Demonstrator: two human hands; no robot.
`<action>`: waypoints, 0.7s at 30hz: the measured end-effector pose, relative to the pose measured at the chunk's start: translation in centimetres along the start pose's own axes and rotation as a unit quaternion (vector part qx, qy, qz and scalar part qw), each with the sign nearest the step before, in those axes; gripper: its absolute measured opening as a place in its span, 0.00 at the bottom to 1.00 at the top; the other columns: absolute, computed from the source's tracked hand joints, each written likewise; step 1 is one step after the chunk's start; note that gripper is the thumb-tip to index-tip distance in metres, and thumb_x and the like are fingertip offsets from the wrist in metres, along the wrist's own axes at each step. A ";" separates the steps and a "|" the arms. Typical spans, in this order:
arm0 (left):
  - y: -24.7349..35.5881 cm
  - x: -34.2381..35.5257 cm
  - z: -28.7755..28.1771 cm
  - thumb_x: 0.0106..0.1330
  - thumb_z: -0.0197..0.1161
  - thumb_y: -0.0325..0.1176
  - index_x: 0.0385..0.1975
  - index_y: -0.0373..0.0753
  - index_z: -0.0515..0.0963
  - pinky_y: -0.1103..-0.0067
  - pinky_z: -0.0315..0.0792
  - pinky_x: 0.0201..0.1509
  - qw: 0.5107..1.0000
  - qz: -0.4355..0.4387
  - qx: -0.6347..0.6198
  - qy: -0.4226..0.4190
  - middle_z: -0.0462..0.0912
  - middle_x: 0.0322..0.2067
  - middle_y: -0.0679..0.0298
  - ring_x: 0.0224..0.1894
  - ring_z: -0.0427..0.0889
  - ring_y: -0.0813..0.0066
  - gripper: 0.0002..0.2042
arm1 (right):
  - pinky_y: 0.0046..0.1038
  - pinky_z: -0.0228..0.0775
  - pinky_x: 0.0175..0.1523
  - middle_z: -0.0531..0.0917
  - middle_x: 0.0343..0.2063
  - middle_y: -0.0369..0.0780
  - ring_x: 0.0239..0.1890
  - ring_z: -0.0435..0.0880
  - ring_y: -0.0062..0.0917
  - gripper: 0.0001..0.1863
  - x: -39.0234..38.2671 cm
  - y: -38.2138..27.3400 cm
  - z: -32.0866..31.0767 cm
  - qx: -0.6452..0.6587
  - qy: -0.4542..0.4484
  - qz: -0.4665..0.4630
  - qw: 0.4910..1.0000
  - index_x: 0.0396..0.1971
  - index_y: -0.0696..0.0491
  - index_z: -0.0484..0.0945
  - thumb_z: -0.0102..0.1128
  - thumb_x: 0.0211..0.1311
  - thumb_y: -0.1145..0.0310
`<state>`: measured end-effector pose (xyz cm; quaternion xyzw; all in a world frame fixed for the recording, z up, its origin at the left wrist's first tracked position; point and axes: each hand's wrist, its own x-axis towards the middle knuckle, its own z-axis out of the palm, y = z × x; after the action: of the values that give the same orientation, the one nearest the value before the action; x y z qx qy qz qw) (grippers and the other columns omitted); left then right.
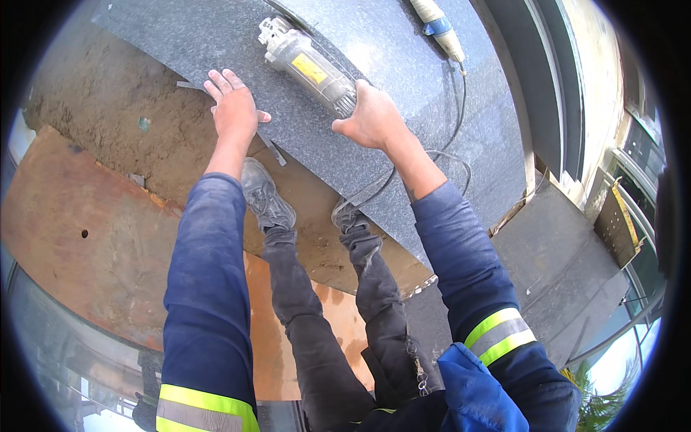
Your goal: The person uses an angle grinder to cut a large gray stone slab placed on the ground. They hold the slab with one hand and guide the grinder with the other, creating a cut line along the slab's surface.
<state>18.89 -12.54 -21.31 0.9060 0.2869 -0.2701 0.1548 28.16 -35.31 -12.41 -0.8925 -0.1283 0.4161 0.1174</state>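
A dusty grey angle grinder with a yellow label lies slanting over the speckled grey stone slab. My right hand is closed round the rear end of its body, thumb on the near side. A dark, thin edge shows behind the grinder; I cannot make out whether it is the disc. At the slab's near left edge is my left hand, empty, its fingers stretched out and the thumb apart. Whether its fingertips press on the slab cannot be seen.
Another power tool, pale with a blue band, lies on the slab's far right, with a dark cord. Below the slab are sandy ground, my shoes and a rusty brown sheet. Dark panels lie at the right.
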 end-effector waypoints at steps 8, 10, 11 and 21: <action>0.1 -0.1 -0.3 0.44 0.88 0.40 0.79 0.25 0.43 0.59 0.64 0.79 1.000 0.013 0.027 -0.003 0.39 0.79 0.30 0.82 0.44 0.33 0.68 | 0.45 0.80 0.60 0.86 0.48 0.58 0.54 0.87 0.52 0.34 2.3 -0.5 1.2 0.007 0.023 -0.015 1.000 0.50 0.62 0.77 0.77 0.50 0.55; 0.2 -0.1 -0.3 0.44 0.88 0.40 0.79 0.25 0.43 0.59 0.63 0.80 1.000 0.010 0.026 -0.005 0.38 0.79 0.31 0.82 0.43 0.34 0.68 | 0.45 0.81 0.60 0.87 0.48 0.57 0.54 0.87 0.52 0.34 3.3 -1.0 1.4 0.015 0.035 -0.020 0.999 0.51 0.62 0.77 0.78 0.49 0.54; 0.2 0.0 -0.3 0.44 0.88 0.40 0.79 0.25 0.43 0.59 0.63 0.80 1.000 0.009 0.026 -0.005 0.38 0.79 0.31 0.82 0.43 0.34 0.68 | 0.44 0.81 0.60 0.87 0.49 0.57 0.54 0.87 0.52 0.34 3.9 -1.3 1.5 0.016 0.031 -0.020 0.999 0.51 0.62 0.78 0.78 0.49 0.54; 0.3 -0.3 -0.6 0.45 0.87 0.39 0.80 0.26 0.43 0.60 0.63 0.80 1.000 0.003 0.026 -0.005 0.38 0.80 0.32 0.82 0.43 0.36 0.67 | 0.44 0.81 0.60 0.87 0.49 0.57 0.54 0.87 0.51 0.35 1.9 -1.0 0.2 0.007 0.013 -0.015 1.000 0.52 0.63 0.78 0.78 0.49 0.54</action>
<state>19.12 -12.64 -20.68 0.9091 0.2760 -0.2820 0.1334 29.07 -33.75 -13.54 -0.8948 -0.1374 0.4038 0.1318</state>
